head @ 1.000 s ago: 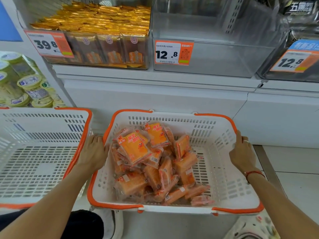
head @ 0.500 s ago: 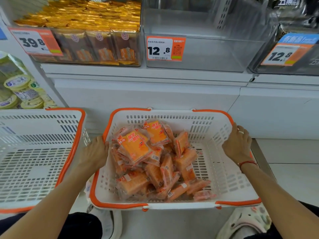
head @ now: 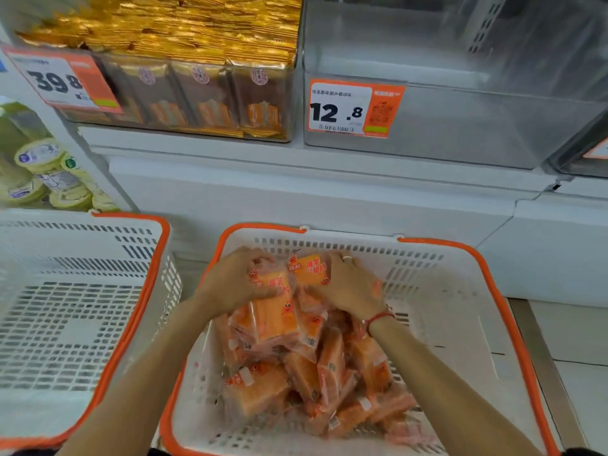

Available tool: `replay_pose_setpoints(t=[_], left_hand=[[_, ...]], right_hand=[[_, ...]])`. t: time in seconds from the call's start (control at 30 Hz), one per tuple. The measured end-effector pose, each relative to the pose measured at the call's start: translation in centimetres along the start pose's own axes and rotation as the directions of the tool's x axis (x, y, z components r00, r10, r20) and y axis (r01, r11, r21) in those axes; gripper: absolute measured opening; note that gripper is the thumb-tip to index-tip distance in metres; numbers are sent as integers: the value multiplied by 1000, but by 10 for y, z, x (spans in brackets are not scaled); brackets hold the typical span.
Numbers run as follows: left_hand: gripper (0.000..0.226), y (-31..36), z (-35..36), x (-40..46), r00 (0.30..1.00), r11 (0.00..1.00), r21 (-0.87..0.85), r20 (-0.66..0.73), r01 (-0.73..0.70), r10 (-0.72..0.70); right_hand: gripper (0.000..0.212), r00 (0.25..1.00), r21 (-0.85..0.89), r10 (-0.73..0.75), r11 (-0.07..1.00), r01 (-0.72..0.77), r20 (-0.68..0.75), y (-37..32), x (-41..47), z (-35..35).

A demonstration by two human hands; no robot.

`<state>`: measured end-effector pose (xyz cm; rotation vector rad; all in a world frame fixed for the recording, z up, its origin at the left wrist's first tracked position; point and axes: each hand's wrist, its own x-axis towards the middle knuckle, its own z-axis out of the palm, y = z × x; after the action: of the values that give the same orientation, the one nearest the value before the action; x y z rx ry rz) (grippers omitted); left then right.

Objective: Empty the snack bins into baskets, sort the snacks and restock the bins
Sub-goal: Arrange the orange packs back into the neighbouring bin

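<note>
A white basket with an orange rim (head: 460,324) sits in front of me and holds several orange snack packets (head: 302,366) in a heap. Both hands are inside it at the top of the heap. My left hand (head: 230,281) grips packets on the left side of the heap. My right hand (head: 348,284) curls over an orange packet (head: 309,269) at the far end. Above stands an empty clear bin (head: 460,126) with a 12.8 price tag (head: 355,108).
A second white basket with an orange rim (head: 65,307), empty, stands to the left. A clear bin of gold packets (head: 184,60) tagged 39.8 sits on the shelf at upper left. Green-lidded cups (head: 46,172) fill a shelf at far left. Another bin edge (head: 585,156) shows at right.
Both hands left the basket's side rims and moved inward onto the snack heap, now gripping packets. The view has moved closer to the shelf.
</note>
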<state>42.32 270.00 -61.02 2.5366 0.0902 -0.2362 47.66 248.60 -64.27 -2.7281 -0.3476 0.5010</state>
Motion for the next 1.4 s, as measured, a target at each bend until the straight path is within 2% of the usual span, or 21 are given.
replay_pose_setpoints(t=[0.1, 0.17, 0.23, 0.27, 0.3, 0.33, 0.37, 0.4, 0.43, 0.47, 0.5, 0.57, 0.63, 0.83, 0.93, 1.0, 1.1, 1.17, 1.3, 1.37, 1.4], left_hand=[[50, -2, -4, 16, 999, 958, -286, 30, 34, -27], [48, 0, -5, 19, 998, 912, -407, 62, 48, -25], [52, 1, -2, 24, 995, 868, -490, 83, 81, -46], [53, 4, -2, 25, 993, 854, -509, 100, 106, -64], [53, 5, -3, 27, 989, 848, -513, 122, 133, -81], [55, 6, -4, 31, 986, 851, -502, 137, 155, -99], [57, 8, -6, 34, 982, 842, -510, 146, 178, -119], [59, 8, -8, 37, 978, 826, -526, 148, 203, -146], [59, 6, -10, 41, 970, 797, -553, 153, 244, -191], [59, 5, -11, 44, 958, 766, -576, 152, 286, -243], [60, 3, -11, 48, 947, 746, -587, 144, 315, -287], [47, 2, -11, 55, 946, 749, -587, 108, 309, -306], [31, 6, -6, 60, 960, 740, -625, 56, 248, -274], [26, 6, 3, 56, 970, 714, -676, 6, 183, -243], [12, 14, -1, 46, 953, 646, -741, -23, 186, -302], [16, 25, -5, 40, 930, 567, -796, -16, 210, -367], [9, 33, -8, 34, 936, 462, -864, 31, 201, -351], [35, 37, -4, 34, 940, 400, -883, 116, 245, -321], [58, 58, -8, 26, 938, 337, -898, 185, 283, -294], [63, 76, -17, 15, 958, 274, -936, 155, 220, -241], [64, 85, -22, 10, 965, 275, -945, 114, 179, -236]], right_hand=[[79, 999, -39, -9, 999, 11, 46, 8, 20, 4], [76, 999, -23, -15, 1000, 16, 38, -4, 24, -7], [76, 998, 22, 34, 999, -35, 62, 4, 30, 13], [79, 982, 49, 106, 992, -115, 155, 48, 46, 59], [88, 981, -47, 123, 992, -117, 147, 100, 69, 108], [98, 972, 31, 97, 994, -106, 212, 130, 89, 134], [98, 951, 93, 50, 992, -82, 306, 142, 94, 139], [81, 953, 89, 47, 993, -77, 301, 138, 85, 118], [57, 949, 159, 37, 983, -92, 315, 105, 69, 87], [46, 970, 218, 27, 973, -81, 240, 58, 45, 32], [48, 991, 215, -38, 977, 10, 126, 20, 31, -14], [51, 987, 264, -119, 961, 88, 106, 8, 26, -46], [46, 982, 378, -132, 923, 72, 134, 13, 22, -59], [45, 937, 521, -129, 851, -63, 326, 32, 26, -85], [38, 897, 548, -135, 826, -132, 420, 33, 22, -96], [32, 882, 599, -170, 787, -147, 440, 30, 18, -102], [41, 891, 723, -218, 673, -158, 397, 20, 10, -103], [39, 914, 759, -240, 642, -103, 327, 9, 5, -100], [30, 981, 795, -178, 605, 50, 74, -18, -6, -92], [33, 993, 807, -105, 580, 106, -54, -33, -16, -93], [37, 990, 787, -82, 599, 144, -118, -40, -22, -94]])
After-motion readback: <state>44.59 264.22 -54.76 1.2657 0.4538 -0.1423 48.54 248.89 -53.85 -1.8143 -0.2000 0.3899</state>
